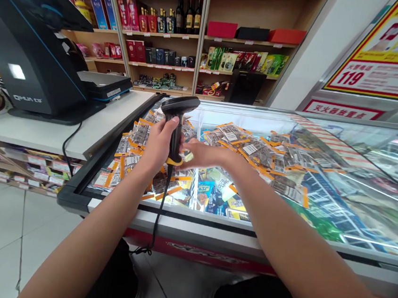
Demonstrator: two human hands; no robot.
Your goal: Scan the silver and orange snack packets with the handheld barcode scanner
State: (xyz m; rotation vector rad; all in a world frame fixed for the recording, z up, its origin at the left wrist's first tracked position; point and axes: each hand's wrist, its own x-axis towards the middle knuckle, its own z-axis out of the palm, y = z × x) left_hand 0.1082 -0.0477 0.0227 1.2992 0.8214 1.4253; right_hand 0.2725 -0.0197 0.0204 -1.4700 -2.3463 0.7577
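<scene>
A black barcode scanner (176, 139) with a yellow tip on its handle stands upright in my left hand (161, 140), which is closed round the grip. Its cable hangs over the freezer's front edge. My right hand (201, 154) is bent inward close beside the handle; its fingers curl partly behind the scanner, and what they hold, if anything, is hidden. Below both hands lie clear snack packets with orange edges (138, 133), heaped on the left. More orange-edged packets (256, 148) are spread over the glass on the right. Blue and yellow packages (211, 195) show between the heaps.
The chest freezer (212, 228) has a dark and silver rim. A counter (68, 137) at the left bears a black checkout terminal (34, 56) and a scale (104, 84). Shelves (201, 40) of boxes and bottles stand behind, with a sign (383, 54) at the right.
</scene>
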